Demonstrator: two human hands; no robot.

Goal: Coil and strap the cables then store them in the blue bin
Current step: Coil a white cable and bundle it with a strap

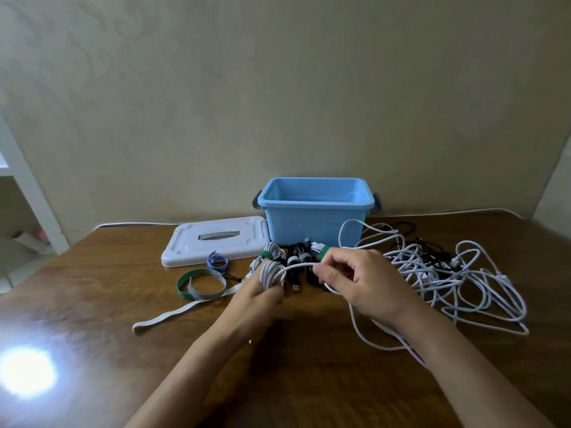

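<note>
My left hand [262, 293] grips a small coil of white cable [269, 273] wound around its fingers. My right hand [358, 281] pinches the same cable's free run [298, 267] just right of the coil. The rest of that cable trails under my right wrist toward a tangle of loose white cables [457, 282] on the right. Behind my hands lie strapped coils: white ones with green straps [272, 253] and black ones [298, 254]. The open blue bin [315, 205] stands at the back of the table; its visible inside shows nothing.
The bin's white lid [213, 242] lies flat left of the bin. Loose straps lie left of my hands: a green and grey loop [200, 284], a purple one [217, 261] and a long white strip [173, 313]. Black cables [432, 251] mix into the tangle. Glare [27, 372] marks the wooden table.
</note>
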